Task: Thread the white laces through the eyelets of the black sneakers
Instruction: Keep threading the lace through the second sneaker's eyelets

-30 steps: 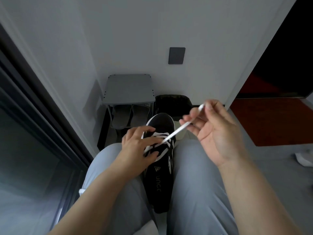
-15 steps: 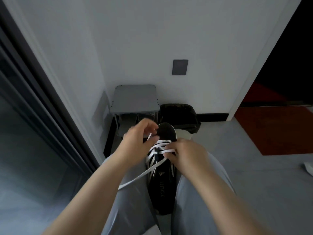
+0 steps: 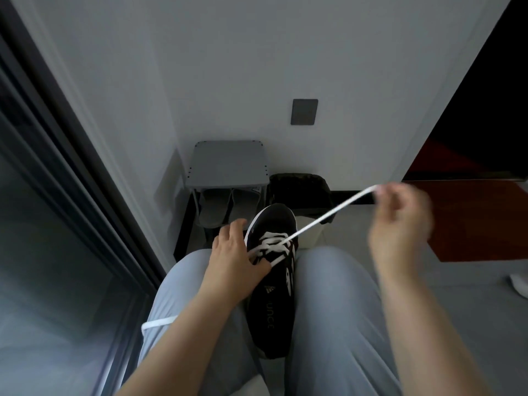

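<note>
- The sneaker (image 3: 271,295), black with white stripes, lies at centre frame, wedged between the person's thighs (image 3: 337,310) in light grey trousers, with its toe towards the top of the frame.
- The left hand (image 3: 234,258) holds the sneaker from its left side. One digit is pressed on the crossed lacing and the rest are wrapped along the shoe's left edge.
- The right hand (image 3: 400,221), blurred, is raised at centre right and pinches the lace (image 3: 323,218) near its tip.
- The lace runs taut in a straight line from the lacing up and right to that pinch.
- A loose end (image 3: 160,322) of white lace shows at lower left, lying over the left thigh beside the left forearm.
- Above the sneaker, against the wall, stands a grey rack (image 3: 228,164) with slippers (image 3: 217,208) under it. Just right of it is a bin (image 3: 300,190) lined with a black bag.
- A dark plate (image 3: 304,111) sits on the wall above the bin.
- A red mat (image 3: 471,221) lies on the floor at right, and a glass door (image 3: 57,252) fills the left side.
</note>
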Demonstrator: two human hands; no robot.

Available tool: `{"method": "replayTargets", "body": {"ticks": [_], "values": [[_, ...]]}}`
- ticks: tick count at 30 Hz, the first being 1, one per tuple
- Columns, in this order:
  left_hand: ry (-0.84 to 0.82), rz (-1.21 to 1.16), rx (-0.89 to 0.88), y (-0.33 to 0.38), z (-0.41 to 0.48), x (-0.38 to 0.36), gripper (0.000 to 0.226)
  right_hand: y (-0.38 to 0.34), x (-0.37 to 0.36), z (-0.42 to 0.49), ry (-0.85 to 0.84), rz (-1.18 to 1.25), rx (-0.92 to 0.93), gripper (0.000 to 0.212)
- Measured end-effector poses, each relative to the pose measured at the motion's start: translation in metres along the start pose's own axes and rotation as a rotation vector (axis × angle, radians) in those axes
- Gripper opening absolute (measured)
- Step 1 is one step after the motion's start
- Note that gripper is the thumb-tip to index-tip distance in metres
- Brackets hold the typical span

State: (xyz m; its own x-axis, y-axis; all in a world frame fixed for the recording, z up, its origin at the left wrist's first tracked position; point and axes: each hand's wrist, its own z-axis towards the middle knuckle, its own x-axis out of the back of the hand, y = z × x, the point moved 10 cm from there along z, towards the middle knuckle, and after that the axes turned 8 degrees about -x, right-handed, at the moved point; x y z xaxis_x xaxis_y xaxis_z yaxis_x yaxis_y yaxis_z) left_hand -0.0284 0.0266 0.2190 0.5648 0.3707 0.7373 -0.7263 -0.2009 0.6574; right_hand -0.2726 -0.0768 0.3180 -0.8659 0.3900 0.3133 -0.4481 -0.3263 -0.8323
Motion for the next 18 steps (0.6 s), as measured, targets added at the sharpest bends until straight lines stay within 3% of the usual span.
{"method": "replayTargets", "body": {"ticks": [2,3,6,7,9,11,13,15,18], "values": [[-0.026,0.028,-0.016,0.0,0.001,-0.003,0.064,0.03,0.027,0.022,0.126,0.3,-0.259,0.013],[-0.038,0.051,-0.02,0.0,0.001,-0.005,0.059,0.039,0.024,0.025,0.093,0.502,-0.361,0.013],[-0.043,0.103,-0.028,0.002,0.002,-0.008,0.051,0.019,-0.035,0.0,-0.318,1.09,-0.594,0.027],[-0.028,0.105,-0.037,0.004,0.002,-0.007,0.049,0.007,-0.052,-0.017,-0.447,1.144,-0.648,0.031],[0.015,0.104,-0.061,0.007,0.0,-0.004,0.044,-0.005,-0.071,-0.04,-0.619,0.785,-0.527,0.027],[0.042,0.113,-0.075,0.009,-0.002,-0.001,0.039,-0.013,-0.092,-0.062,-0.775,0.161,-0.159,0.014],[0.046,0.123,-0.082,0.009,-0.003,0.0,0.038,-0.006,-0.117,-0.09,-0.936,-0.284,0.083,0.011],[0.056,0.123,-0.095,0.01,-0.004,0.002,0.038,-0.002,-0.126,-0.105,-0.986,-0.473,0.176,0.01],[0.065,0.133,-0.122,0.012,-0.005,0.002,0.038,-0.013,-0.127,-0.104,-0.881,-0.513,0.242,0.01]]}}
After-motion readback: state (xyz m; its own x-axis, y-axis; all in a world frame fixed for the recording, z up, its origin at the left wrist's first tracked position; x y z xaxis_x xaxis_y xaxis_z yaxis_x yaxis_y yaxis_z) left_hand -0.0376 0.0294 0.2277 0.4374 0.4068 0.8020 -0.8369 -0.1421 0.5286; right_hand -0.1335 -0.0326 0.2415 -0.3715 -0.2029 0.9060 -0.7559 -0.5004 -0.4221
